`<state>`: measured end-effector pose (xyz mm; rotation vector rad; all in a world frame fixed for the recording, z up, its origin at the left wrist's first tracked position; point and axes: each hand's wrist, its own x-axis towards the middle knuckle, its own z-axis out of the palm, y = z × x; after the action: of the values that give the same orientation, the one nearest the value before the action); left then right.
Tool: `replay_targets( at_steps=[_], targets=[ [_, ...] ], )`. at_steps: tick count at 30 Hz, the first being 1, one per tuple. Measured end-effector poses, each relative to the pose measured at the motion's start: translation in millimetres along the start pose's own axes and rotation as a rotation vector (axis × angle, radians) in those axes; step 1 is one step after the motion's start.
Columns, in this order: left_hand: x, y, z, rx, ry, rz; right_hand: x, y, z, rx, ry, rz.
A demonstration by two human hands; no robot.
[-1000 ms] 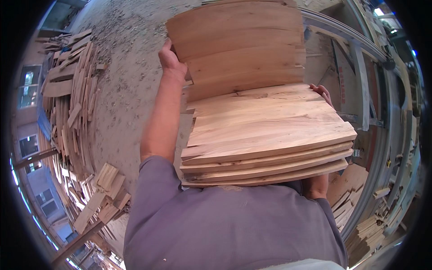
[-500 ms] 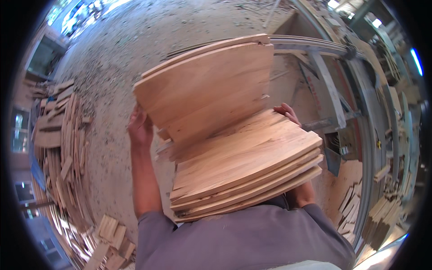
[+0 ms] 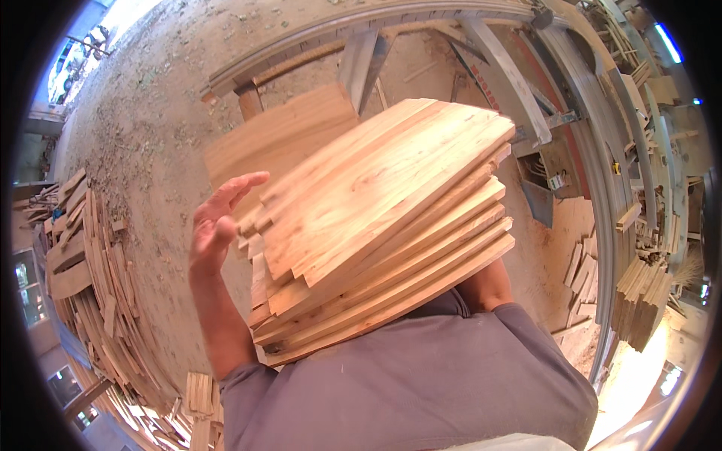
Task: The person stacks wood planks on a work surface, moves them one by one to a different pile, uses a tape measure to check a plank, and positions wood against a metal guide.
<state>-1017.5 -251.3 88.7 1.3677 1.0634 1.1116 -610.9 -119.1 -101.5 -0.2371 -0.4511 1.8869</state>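
Note:
A stack of several pale wooden boards (image 3: 391,180) rests against my chest, its layers unevenly fanned and stepped at the left end. My left hand (image 3: 216,225) is off the stack's left end, fingers spread and thumb apart, holding nothing; it is slightly blurred. My right forearm (image 3: 485,286) goes in behind the stack's right side, and the boards hide that hand. Past the stack's far left edge is another wooden board (image 3: 286,131), partly covered by the stack.
A long frame of grey beams (image 3: 376,19) runs across the far side and down the right. Scrap wood piles (image 3: 98,263) line the left, with short blocks (image 3: 199,395) at the lower left. Bundled slats (image 3: 639,301) stand at the right. Wood chips litter the dirt floor.
The upper boards, tilted up away from the stack before, now lie down on it. My left hand has come off their edge and opened. The right hand's fingers are now hidden.

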Motion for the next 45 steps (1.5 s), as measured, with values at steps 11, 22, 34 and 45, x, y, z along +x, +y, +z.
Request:
replay_targets(
  at_steps=[11, 22, 34, 45],
  targets=[
    [-8, 36, 76, 0.752, -0.451, -0.023, -24, -4, 12, -0.099, 0.05, 0.003],
    [-16, 20, 61, 0.901, -0.267, 0.161, -34, -10, 22, -0.211, 0.08, 0.015],
    [31, 4, 23, 1.304, -0.496, 0.209, -41, -12, 18, -0.296, 0.054, 0.064],
    [66, 72, -52, 1.093, -0.131, 0.317, -24, -21, -5, -0.373, -0.013, 0.108]
  ],
)
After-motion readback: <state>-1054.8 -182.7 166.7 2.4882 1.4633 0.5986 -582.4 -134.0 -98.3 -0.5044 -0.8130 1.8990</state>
